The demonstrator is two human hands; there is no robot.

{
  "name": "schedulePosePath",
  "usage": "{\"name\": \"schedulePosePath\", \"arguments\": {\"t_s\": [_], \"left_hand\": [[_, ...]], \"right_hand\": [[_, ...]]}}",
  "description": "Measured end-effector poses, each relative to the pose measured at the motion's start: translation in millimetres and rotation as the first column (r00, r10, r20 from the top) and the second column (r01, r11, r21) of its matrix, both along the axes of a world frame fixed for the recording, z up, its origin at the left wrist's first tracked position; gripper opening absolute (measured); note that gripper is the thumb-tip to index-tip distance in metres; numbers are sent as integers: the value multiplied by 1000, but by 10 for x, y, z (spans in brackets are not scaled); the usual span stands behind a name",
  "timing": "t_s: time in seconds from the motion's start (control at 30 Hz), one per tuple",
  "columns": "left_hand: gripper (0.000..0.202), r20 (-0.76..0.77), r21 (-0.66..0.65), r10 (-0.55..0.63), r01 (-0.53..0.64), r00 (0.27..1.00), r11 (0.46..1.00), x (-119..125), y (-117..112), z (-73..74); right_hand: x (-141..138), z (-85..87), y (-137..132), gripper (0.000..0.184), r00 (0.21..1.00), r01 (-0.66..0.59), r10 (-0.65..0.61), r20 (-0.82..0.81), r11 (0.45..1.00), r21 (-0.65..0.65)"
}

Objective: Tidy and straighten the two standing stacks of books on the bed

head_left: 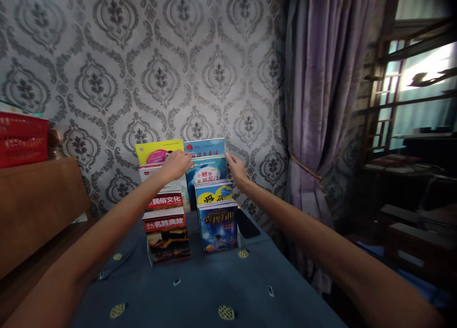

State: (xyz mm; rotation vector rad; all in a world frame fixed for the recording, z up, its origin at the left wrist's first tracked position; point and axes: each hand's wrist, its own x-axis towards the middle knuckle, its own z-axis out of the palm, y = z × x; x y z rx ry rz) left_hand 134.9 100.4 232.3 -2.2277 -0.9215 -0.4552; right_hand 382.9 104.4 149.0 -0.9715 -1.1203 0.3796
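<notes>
Two stepped rows of books stand upright in a rack on a dark blue cloth. My right hand (237, 172) closes on the upper right edge of a teal children's book (210, 172) in the right row. Fingers bent, my left hand (176, 165) grips the same book's upper left corner; its fingertips are partly hidden. A light blue book (204, 147) stands behind it, a yellow book (152, 150) to the left. Lower in front are a yellow-and-blue book (214, 193), a dark blue book (219, 225), a red-topped book (166, 200) and a red-and-black book (167, 237).
The table's blue cloth (200, 290) carries yellow leaf-like prints. At left, a red plastic basket (23, 140) sits on a wooden cabinet (39, 209). Patterned wallpaper (160, 75) rises behind the books, and a tied purple curtain (314, 104) hangs at right.
</notes>
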Motion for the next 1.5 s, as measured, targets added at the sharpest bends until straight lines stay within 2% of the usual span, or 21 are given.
{"name": "schedulePosePath", "arguments": {"t_s": [0.13, 0.3, 0.43, 0.57, 0.67, 0.73, 0.77, 0.8, 0.87, 0.93, 0.97, 1.07, 1.2, 1.3, 1.37, 1.43, 1.5], "left_hand": [[26, 22, -57, 20, -19, 1000, 998, 58, 83, 26], [25, 92, -115, -10, 21, 996, 993, 69, 147, 37], [27, 75, -79, -92, 98, 993, 992, -11, 125, 49], [28, 148, 13, -172, 172, 974, 985, -242, 76, 91], [29, 228, 41, -149, 144, 962, 989, -468, 54, 69], [30, 242, 53, -148, 139, 959, 989, -592, 59, 3], [31, 238, 65, -159, 148, 958, 987, -638, 68, -42], [31, 230, 82, -175, 160, 957, 984, -672, 80, -92], [31, 217, 118, -203, 180, 955, 976, -710, 106, -191], [31, 223, 146, -209, 179, 952, 973, -719, 117, -271], [31, 234, 156, -206, 172, 950, 973, -720, 110, -300], [32, 273, 174, -209, 166, 939, 971, -725, 27, -372], [29, 269, 130, -267, 240, 925, 962, -706, -172, -531], [27, 242, 37, -275, 275, 930, 961, -609, -278, -712], [26, 248, -34, -273, 290, 930, 956, -492, -303, -826], [27, 307, -113, -268, 315, 913, 942, -346, -296, -920], [29, 410, -188, -251, 351, 877, 917, -189, -275, -1005]], "right_hand": [[-8, -8, -27, 51, 1000, -20, 21, -20, 999, 33], [-13, -27, -23, 44, 1000, -16, 15, 11, 999, 51], [-44, -29, -24, 42, 999, 26, -27, 25, 999, 40], [-36, -30, -63, 44, 998, 53, -54, 38, 998, 26], [-40, -29, -160, 45, 978, 204, -206, 32, 977, 65], [-108, -39, -258, 43, 937, 339, -348, 23, 924, 179], [-174, -51, -307, 40, 922, 368, -387, 31, 897, 246], [-262, -70, -351, 36, 920, 352, -387, 61, 885, 303], [-497, -127, -408, 30, 941, 197, -275, 194, 917, 346], [-757, -199, -419, 28, 927, -14, -94, 364, 959, 283], [-872, -233, -411, 29, 906, -81, -35, 421, 964, 254], [-1043, -300, -385, 34, 871, -126, -2, 491, 966, 228], [-802, -357, -409, 33, 837, 42, -174, 519, 966, 256], [-472, -467, -431, 32, 739, 244, -354, 574, 934, 262], [-284, -567, -420, 31, 696, 357, -431, 574, 902, 243], [-149, -661, -389, 32, 704, 412, -453, 547, 888, 205], [-66, -733, -354, 36, 756, 400, -417, 505, 904, 149]]}}
